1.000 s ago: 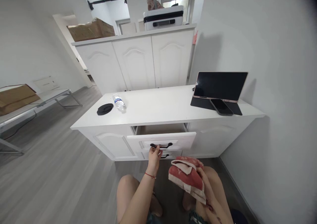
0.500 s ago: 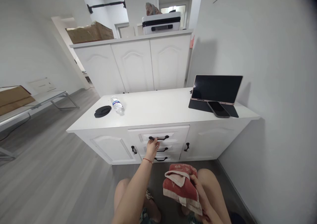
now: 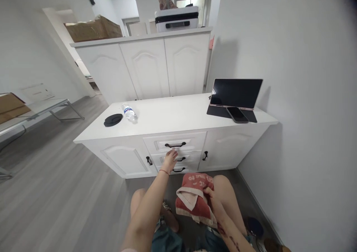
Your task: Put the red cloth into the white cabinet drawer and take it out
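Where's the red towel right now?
In the head view, the red towel sits low and centre-right, folded and held in the right hand over the person's knee, just below the white cabinet and its drawers.

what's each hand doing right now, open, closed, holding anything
Left hand: open, holding nothing, fingers at the middle drawer front of the white cabinet.
Right hand: closed on the folded red towel.
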`<move>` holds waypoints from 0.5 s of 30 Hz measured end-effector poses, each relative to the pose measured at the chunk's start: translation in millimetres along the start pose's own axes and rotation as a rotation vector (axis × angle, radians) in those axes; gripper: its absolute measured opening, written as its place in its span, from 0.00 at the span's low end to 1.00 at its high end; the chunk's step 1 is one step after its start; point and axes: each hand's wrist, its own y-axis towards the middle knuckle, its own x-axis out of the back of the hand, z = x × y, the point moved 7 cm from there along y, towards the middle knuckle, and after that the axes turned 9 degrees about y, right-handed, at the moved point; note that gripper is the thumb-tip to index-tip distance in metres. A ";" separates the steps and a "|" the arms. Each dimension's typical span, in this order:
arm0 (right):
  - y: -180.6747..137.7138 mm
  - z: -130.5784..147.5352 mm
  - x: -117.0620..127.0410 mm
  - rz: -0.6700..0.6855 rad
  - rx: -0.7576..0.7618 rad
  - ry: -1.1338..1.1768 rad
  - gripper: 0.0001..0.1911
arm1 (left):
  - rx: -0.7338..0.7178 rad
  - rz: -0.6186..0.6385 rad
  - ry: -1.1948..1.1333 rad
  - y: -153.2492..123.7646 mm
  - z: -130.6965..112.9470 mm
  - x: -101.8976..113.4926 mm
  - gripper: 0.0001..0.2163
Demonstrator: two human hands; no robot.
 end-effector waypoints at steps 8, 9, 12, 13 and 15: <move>-27.5 -11.9 -0.6 0.012 -0.150 -0.035 0.13 | 0.248 0.582 0.042 -129.5 101.4 31.8 0.29; -29.5 -11.2 -1.7 0.009 -0.136 -0.049 0.14 | 0.250 0.524 0.057 -141.3 106.3 43.3 0.28; -34.1 -17.0 -2.5 0.034 -0.130 -0.036 0.17 | 0.125 0.389 0.072 -168.0 103.9 68.6 0.25; -35.7 -22.5 -1.7 0.063 -0.145 -0.019 0.18 | 0.090 0.372 0.077 -175.0 102.7 73.6 0.26; -39.9 -38.5 3.3 0.126 -0.194 0.005 0.19 | 0.040 0.342 0.079 -186.1 104.3 81.7 0.28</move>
